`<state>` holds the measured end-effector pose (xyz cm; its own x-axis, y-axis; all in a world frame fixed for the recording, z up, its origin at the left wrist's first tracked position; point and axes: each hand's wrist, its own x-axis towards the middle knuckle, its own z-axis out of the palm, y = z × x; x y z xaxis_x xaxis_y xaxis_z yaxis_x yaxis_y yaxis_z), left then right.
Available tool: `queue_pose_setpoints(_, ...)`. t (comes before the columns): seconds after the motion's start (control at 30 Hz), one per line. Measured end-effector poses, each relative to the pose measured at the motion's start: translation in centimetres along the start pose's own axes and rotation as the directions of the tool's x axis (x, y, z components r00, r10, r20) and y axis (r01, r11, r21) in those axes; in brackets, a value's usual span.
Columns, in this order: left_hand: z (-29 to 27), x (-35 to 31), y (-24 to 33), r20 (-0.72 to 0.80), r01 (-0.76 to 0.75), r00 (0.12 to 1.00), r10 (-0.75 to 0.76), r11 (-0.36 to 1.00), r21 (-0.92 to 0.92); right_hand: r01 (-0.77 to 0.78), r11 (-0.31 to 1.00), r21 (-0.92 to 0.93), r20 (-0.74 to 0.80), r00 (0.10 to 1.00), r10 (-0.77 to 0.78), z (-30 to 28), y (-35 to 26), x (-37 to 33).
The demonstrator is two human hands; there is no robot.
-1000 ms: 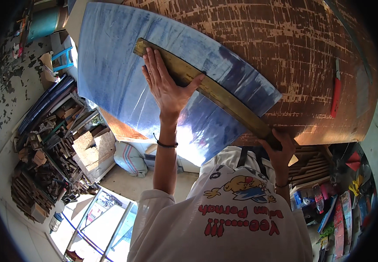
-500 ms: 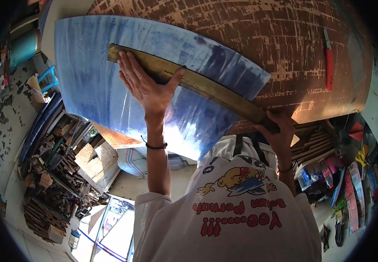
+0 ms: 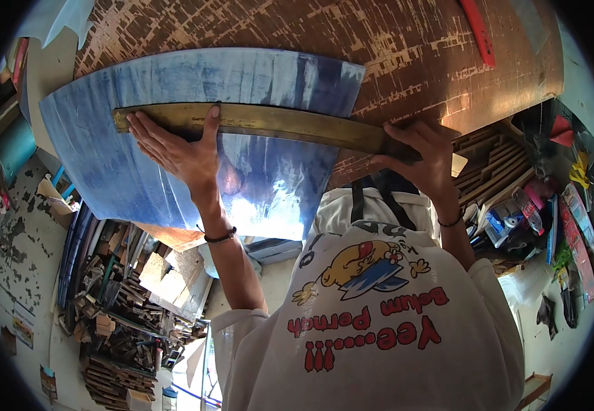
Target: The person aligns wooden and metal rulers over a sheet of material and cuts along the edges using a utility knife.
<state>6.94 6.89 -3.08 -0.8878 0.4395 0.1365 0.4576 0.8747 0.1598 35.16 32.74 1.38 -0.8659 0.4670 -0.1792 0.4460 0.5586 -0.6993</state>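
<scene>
"What is held?"
"The right end of the brass-coloured strip (image 3: 290, 122) is gripped by the right hand (image 3: 423, 154); its left part is pressed by the spread left hand (image 3: 182, 152)."
"What is done?"
"The strip is laid across the blue sheet (image 3: 262, 163), on the brown surface (image 3: 423, 85). No cut can be made out along it; the red tool (image 3: 478, 34), far right, is touched by neither hand."

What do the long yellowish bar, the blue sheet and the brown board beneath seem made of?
Long bar: metal or wood, unclear; brassy, worn, dull sheen. Blue sheet: probably plastic or laminate; smooth, streaked, bright glare. Brown board: likely plywood; scored, paler beneath.
</scene>
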Motion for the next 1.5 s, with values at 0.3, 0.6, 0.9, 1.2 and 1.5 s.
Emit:
queue_pose_setpoints(0.3, 0.0, -0.1, 0.1, 0.011, 0.002, 1.000, -0.002, 1.000, 0.009, 0.069, 0.987, -0.147, -0.053, 0.996, -0.078, -0.2, 0.3, 0.3)
queue_pose_setpoints(0.6, 0.1, 0.0, 0.1, 0.011, 0.005, 1.000, -0.005, 1.000, 0.006, 0.052, 0.989, -0.135, -0.032, 0.998, -0.057, -0.2, 0.3, 0.5)
queue_pose_setpoints(0.9, 0.0, 0.3, 0.0, -0.010, -0.005, 1.000, 0.005, 1.000, -0.010, 0.072, 0.988, -0.140, -0.037, 0.996, -0.078, -0.2, 0.2, 1.0)
queue_pose_setpoints(1.2, -0.1, 0.0, 1.0, 0.000, 0.044, 0.999, -0.044, 0.997, -0.058, 0.024, 0.996, -0.084, 0.005, 1.000, -0.023, -0.6, 0.6, 0.5)
queue_pose_setpoints(1.5, -0.4, 0.1, 0.6, -0.014, 0.036, 0.999, -0.037, 0.996, -0.087, 0.019, 0.996, -0.087, 0.026, 1.000, -0.017, -0.4, 0.2, 0.7)
